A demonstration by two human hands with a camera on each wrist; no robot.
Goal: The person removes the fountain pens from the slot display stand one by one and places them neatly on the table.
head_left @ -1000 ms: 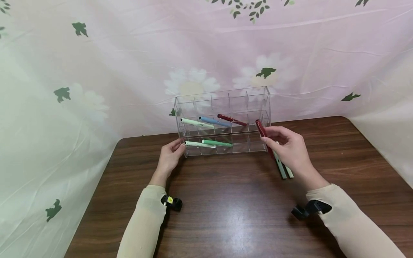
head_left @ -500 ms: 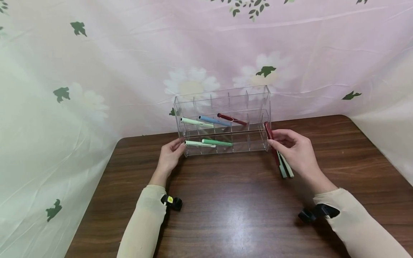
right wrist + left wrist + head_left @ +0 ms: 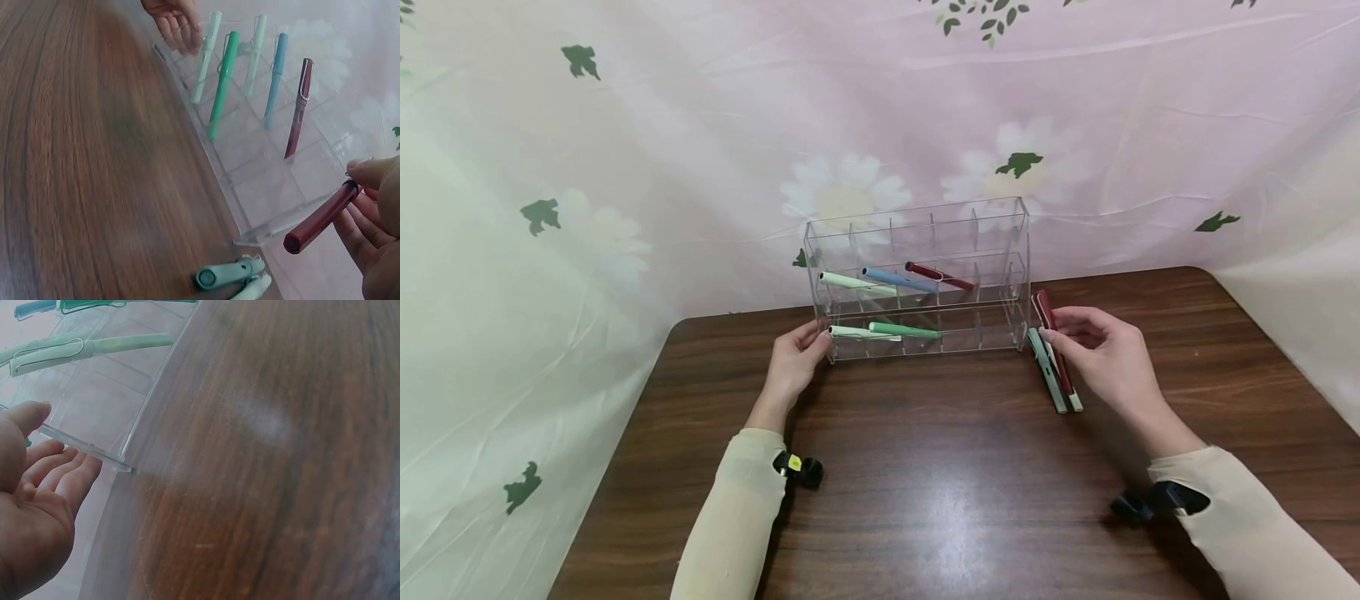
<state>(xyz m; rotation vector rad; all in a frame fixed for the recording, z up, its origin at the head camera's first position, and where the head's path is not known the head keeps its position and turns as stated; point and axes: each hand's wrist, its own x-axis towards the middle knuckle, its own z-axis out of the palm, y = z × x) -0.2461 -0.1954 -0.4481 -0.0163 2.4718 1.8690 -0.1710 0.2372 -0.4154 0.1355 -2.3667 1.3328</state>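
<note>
A big pink and white cloth (image 3: 700,167) with flowers hangs behind the clear rack. The brown counter (image 3: 925,467) is under the rack. The clear rack (image 3: 959,340) has lots of little slots.

At the rack's left end, the left hand (image 3: 793,354) holds its side, thumb on one side of the wall and fingers on the other. Past the rack's right end, the right hand (image 3: 1108,350) pinches a dark red pen (image 3: 1046,308), which is tilted.

Two pens lie on the counter just beside the rack's right end: a gray-green pen (image 3: 1047,371) and a pale pen (image 3: 1077,403), partly hidden by the dark red one. In the rack's front row, toward its left, lean a whitish pen (image 3: 850,333) and a bright green pen (image 3: 904,331). Farther back in the rack lean a light green pen (image 3: 850,282), a blue pen (image 3: 895,280) and another red pen (image 3: 928,272).
</note>
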